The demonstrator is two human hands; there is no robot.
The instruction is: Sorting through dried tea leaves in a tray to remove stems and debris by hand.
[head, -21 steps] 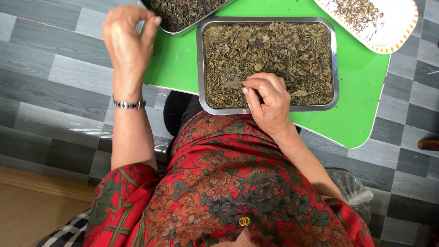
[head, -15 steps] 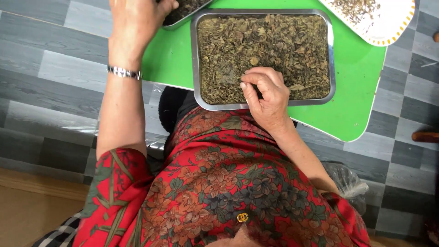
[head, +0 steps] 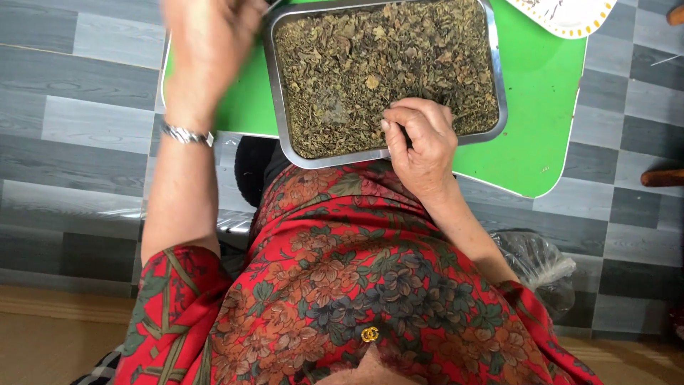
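**Right hand at the leaf tray**

We note the right hand [head: 422, 146] curled over the near rim of the metal tray [head: 499, 78], fingers bent and pinching among the dried leaves [head: 377, 64]. The left hand [head: 210, 43] is raised and blurred; we cannot tell its grip. The tray lies on the green table [head: 541, 135], long axis running left to right.

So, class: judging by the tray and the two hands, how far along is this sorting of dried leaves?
Done: little shows; only the edge of a white plate at the table's far corner is visible. In hand: the right hand pinches among the dried leaves in the metal tray, while the blurred left hand is raised over the green table. Left: the tray is full.
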